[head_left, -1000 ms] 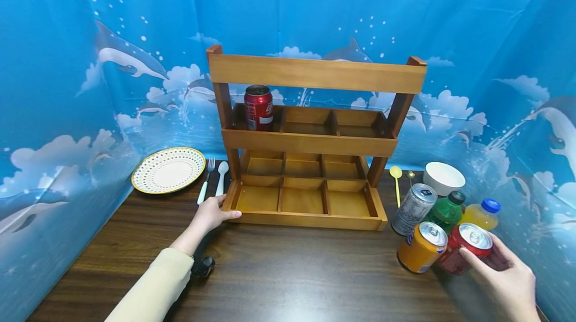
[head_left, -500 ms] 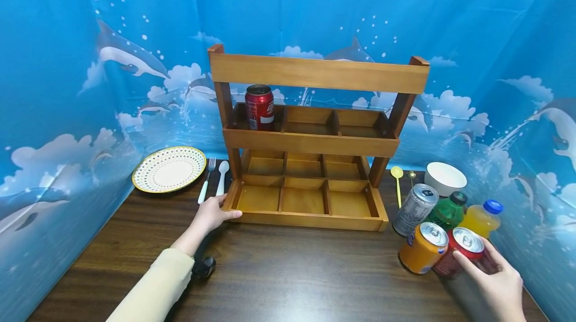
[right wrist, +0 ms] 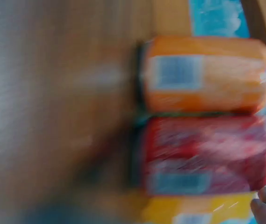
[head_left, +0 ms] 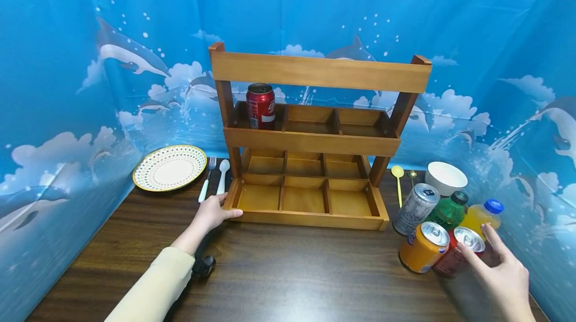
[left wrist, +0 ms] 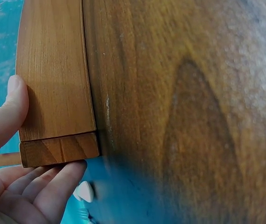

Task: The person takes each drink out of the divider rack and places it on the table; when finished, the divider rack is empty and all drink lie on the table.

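At the lower left corner of a two-tier wooden rack, my left hand grips the frame, thumb on the rim. The left wrist view shows its fingers against the corner's outer side. My right hand is beside a red soda can, thumb by the lid and index finger raised and spread away. An orange soda can stands close on its left. Behind them are a silver can, a green bottle and a yellow drink bottle with a blue cap.
Another red can stands in the rack's upper left compartment. A patterned plate, a fork and a white spoon lie left. A yellow spoon and a white bowl sit at the back right.
The red can by my right hand has shifted left, up close to the orange can. My right fingers have since spread off it. My left hand has stayed on the rack.
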The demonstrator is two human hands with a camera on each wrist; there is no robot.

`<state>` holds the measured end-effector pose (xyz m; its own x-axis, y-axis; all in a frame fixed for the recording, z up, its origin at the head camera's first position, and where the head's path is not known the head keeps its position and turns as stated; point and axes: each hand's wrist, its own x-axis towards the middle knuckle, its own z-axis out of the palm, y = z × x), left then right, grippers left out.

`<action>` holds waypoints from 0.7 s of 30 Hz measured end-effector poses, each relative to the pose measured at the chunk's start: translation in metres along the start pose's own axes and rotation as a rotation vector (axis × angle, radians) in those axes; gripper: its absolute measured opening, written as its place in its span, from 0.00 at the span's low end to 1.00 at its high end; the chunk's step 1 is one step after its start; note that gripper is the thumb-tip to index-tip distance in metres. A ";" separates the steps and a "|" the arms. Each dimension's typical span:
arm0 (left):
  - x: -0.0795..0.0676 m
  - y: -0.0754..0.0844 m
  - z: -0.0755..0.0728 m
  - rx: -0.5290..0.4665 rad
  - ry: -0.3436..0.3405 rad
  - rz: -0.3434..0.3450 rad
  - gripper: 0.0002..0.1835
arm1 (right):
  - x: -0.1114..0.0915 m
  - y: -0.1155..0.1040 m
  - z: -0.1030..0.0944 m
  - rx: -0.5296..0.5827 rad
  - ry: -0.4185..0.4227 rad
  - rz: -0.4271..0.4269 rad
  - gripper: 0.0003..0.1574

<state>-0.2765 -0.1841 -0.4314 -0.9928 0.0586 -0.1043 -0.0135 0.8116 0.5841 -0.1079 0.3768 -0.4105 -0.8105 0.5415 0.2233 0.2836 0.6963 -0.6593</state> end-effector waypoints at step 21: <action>0.001 -0.001 0.003 -0.018 0.023 -0.010 0.45 | 0.043 -0.277 0.047 0.417 -0.210 -0.611 0.44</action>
<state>-0.2767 -0.1829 -0.4348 -0.9951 0.0371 -0.0922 -0.0254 0.8016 0.5973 -0.2450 0.1851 -0.2518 -0.8533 -0.0118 0.5212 -0.4285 0.5854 -0.6883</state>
